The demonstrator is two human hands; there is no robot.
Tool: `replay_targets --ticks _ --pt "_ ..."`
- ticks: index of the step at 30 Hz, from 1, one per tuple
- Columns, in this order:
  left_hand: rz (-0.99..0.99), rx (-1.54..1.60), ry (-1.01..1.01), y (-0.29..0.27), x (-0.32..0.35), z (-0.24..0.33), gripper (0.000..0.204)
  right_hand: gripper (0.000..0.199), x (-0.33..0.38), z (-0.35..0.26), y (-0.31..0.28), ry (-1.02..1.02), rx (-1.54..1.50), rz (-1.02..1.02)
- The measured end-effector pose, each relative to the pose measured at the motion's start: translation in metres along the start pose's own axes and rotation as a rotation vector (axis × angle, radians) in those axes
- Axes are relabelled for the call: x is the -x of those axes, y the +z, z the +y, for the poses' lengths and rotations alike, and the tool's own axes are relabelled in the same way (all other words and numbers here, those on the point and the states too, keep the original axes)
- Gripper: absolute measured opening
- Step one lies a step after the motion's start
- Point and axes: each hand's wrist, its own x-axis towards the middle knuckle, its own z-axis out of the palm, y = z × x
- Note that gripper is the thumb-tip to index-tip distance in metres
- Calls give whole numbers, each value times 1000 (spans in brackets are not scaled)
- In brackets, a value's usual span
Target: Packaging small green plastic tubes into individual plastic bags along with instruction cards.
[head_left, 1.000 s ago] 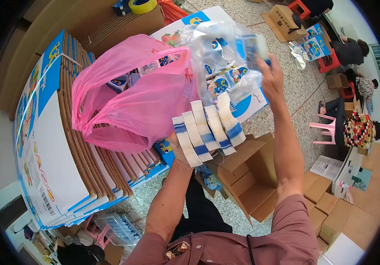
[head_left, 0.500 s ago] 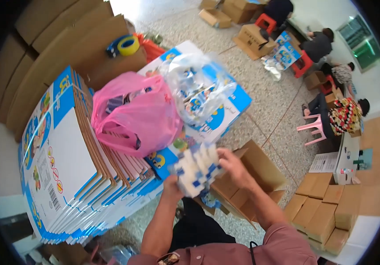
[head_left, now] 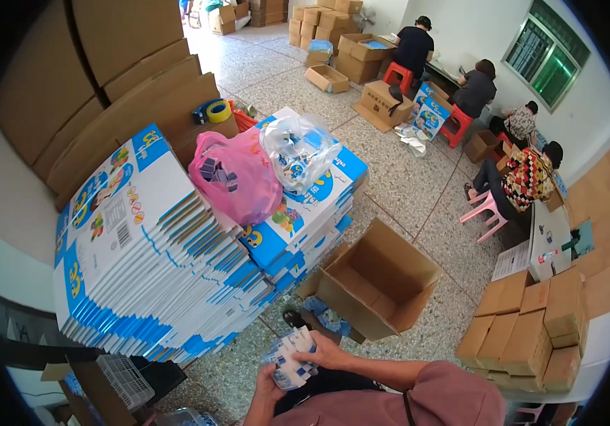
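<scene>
Low at chest, left hand and right hand both clasp the stack of small blue-white packets; earlier raised beside glossy pink bag on flat cartons.

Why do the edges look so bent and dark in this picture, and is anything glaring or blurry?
Head view: fisheye lens bows the stacked flat cartons and blackens the corners; daylight glares at the window; the clear plastic bag glints; both hands at the lower edge look slightly soft.

- Packets: small bundle, white with blue markings, held in both hands close to the body, low in view, above the speckled floor, slightly fanned.
</scene>
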Motion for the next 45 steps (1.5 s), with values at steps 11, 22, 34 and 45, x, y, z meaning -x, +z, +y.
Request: replay_targets --ticks 11,22,34,45 --pt "286 82 514 -6 121 -101 85 85 34 -15 47 -146 249 -544" --pt "498 205 806 19 175 -241 76 62 92 0 66 152 64 -1173" --pt "547 574 920 -20 306 -382 81 57 227 100 190 -69 221 -1383" --pt "391 853 1154 -93 437 -501 50 49 380 139 337 266 429 -1592"
